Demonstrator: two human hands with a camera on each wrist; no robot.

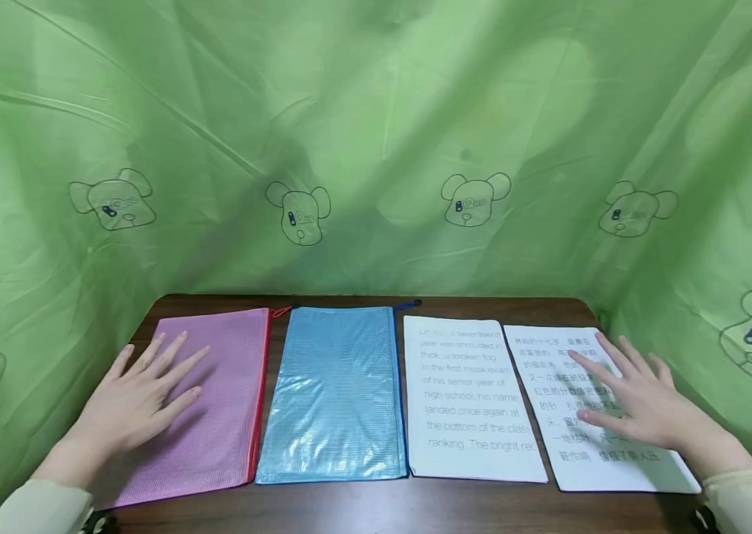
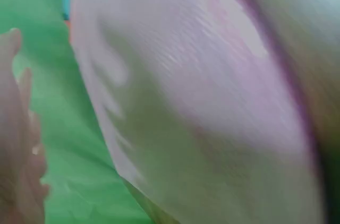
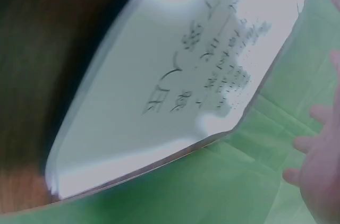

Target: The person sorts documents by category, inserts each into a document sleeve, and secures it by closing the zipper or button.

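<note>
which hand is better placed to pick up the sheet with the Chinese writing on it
The right hand. It lies flat on the Chinese-text sheet at the table's right end. The left hand rests on the pink pouch at the far left, with the blue pouch and another sheet between.

I am holding my left hand (image 1: 139, 397) flat, palm down, fingers (image 1: 172, 354) straight and spread. My right hand (image 1: 643, 404) is lying flat too, palm down, fingers splayed forward, both forearms reaching in from below.

Blue pouch (image 1: 336, 393) and English sheet (image 1: 472, 397) — green cloth (image 1: 376, 133) behind.
</note>
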